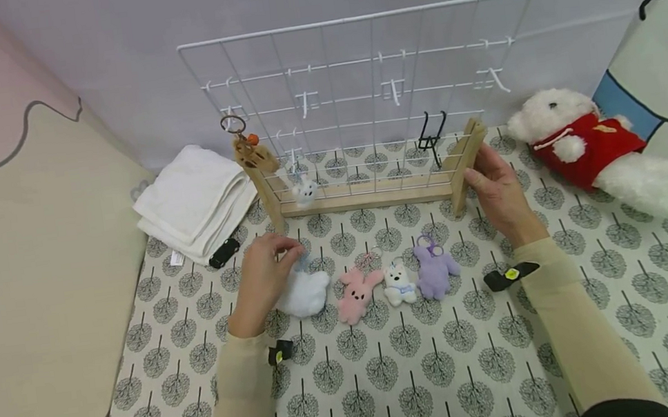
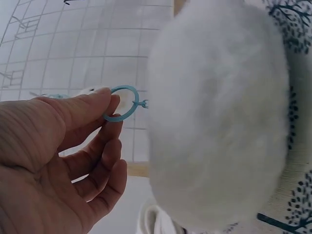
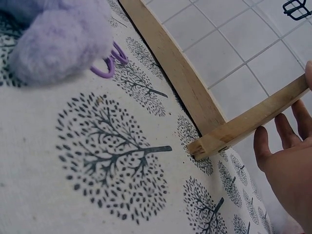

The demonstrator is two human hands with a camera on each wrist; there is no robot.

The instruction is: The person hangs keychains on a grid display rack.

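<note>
My left hand [image 1: 267, 276] pinches a light blue ring [image 2: 123, 117] between thumb and fingertips. A fluffy white plush keychain [image 1: 305, 294] hangs from that ring, close over the patterned cloth. With my right hand [image 1: 497, 192] I grip the right wooden leg [image 1: 465, 168] of the rack, thumb on its front and fingers behind. The rack carries a white wire grid [image 1: 358, 98] with small hooks. A brown plush keychain [image 1: 255, 155] and a small white plush keychain [image 1: 305, 191] hang at its left side. A black hook [image 1: 432, 137] is on the right of the grid.
In a row lie a pink plush keychain [image 1: 357, 294], a small white bear keychain [image 1: 399, 284] and a purple plush keychain [image 1: 435, 271]. Folded white towels [image 1: 195, 198] and a black object [image 1: 224, 252] lie left. A white plush in a red top [image 1: 589, 142] lies right.
</note>
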